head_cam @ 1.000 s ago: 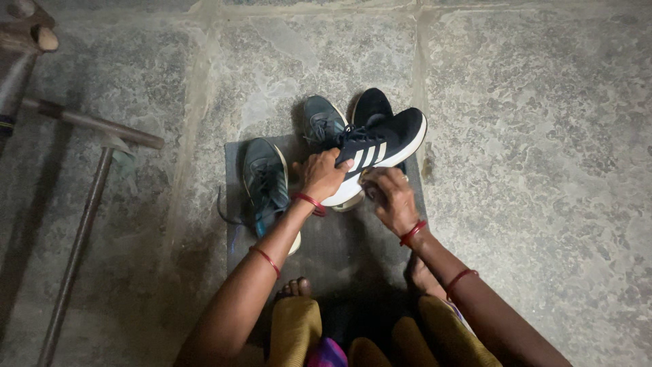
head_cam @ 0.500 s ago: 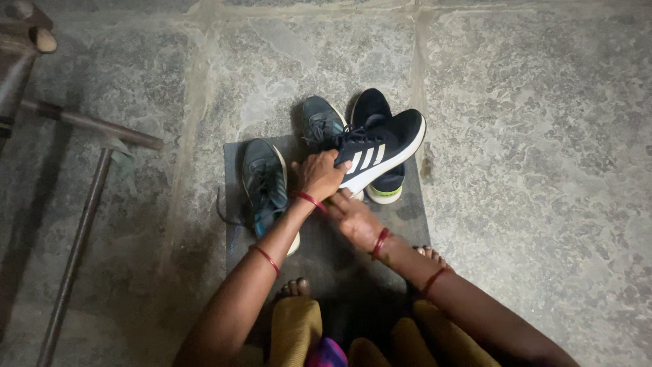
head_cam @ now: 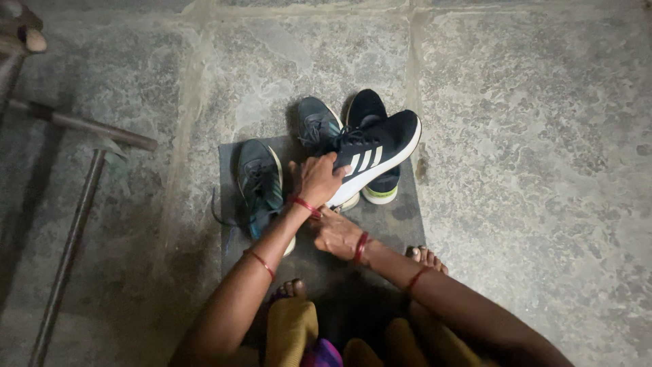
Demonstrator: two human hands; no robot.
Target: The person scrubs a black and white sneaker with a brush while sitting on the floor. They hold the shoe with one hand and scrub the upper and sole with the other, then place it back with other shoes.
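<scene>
The black sneaker [head_cam: 372, 155] is gripped at its heel by the left hand [head_cam: 318, 179] — raised above the dark mat [head_cam: 401, 217]. The right hand [head_cam: 337, 234] lies beneath, its grip apparently loose — partly hidden.

Your single head camera looks steeply down, fairly close, at the grey stone floor [head_cam: 530, 136]; your knees sit at 6 o'clock.

**Tight at the mat's far end, open stone to your right**

Your left hand [head_cam: 318, 180] and right hand [head_cam: 337, 234] work in a crowded spot: the striped black shoe [head_cam: 372, 158], two teal shoes [head_cam: 260, 183] and another black shoe [head_cam: 370, 112] fill the far end of the mat [head_cam: 401, 221]. Metal rods [head_cam: 71, 238] lie across the floor [head_cam: 530, 136] to your left. The stone to your right lies bare.
</scene>
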